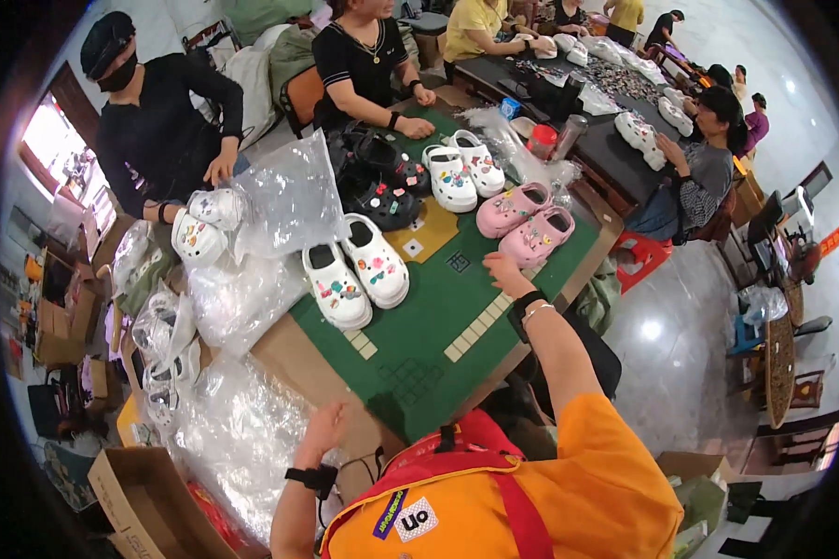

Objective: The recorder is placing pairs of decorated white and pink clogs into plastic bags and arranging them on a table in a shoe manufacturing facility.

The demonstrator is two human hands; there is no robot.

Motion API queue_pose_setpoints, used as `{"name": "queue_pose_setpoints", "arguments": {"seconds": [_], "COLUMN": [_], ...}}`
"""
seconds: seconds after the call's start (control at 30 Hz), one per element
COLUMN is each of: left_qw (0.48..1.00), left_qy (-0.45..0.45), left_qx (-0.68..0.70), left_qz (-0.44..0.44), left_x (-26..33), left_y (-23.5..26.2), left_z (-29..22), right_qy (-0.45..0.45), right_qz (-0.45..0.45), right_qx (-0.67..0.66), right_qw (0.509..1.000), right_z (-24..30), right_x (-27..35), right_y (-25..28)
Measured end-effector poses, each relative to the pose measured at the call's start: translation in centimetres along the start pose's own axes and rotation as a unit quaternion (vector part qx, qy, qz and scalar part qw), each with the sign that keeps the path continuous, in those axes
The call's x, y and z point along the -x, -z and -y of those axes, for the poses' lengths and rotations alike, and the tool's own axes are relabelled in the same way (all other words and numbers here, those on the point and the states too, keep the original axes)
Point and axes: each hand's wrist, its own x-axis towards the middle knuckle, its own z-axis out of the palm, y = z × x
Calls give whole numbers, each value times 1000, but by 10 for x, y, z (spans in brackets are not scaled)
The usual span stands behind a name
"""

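Note:
My right hand (pixel 506 272) reaches forward over the green mat (pixel 438 354), its fingers stretched out beside the toe of the nearer of two pink clogs (pixel 539 237). Whether the fingertips touch the clog I cannot tell. My left hand (pixel 324 430) hovers at the mat's near left edge, beside clear plastic bags (pixel 238 410); its fingers are curled in and nothing shows in them. A pair of white clogs (pixel 375 261) with colourful charms stands between my hands, farther off. Beyond are black clogs (pixel 384 205) and another white pair (pixel 454 177), also decorated.
Pale tiles (pixel 475 328) line the mat. At left, a person in black (pixel 163 112) handles a bagged white clog (pixel 199 238). Another person (pixel 364 65) sits across the table. An open cardboard box (pixel 149 508) stands lower left. Beyond, several people work at a dark table (pixel 494 74).

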Motion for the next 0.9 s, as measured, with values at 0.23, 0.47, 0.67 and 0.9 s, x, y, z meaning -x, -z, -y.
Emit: {"name": "queue_pose_setpoints", "arguments": {"seconds": [0.23,0.47,0.67,0.9], "left_qw": [992,995,990,985], "left_qy": [39,42,70,99], "left_qx": [-42,-17,36,8], "left_qz": [116,92,120,140], "left_x": [-22,-7,-15,-33], "left_y": [-17,-29,-21,-24], "left_z": [-12,31,17,25], "right_qy": [137,47,-32,55], "right_qz": [-295,-299,-211,-137], "right_qx": [236,338,358,343], "right_qw": [916,891,909,928], "right_z": [12,46,68,64], "right_x": [-87,-106,-128,-151], "right_y": [83,82,107,122]}}
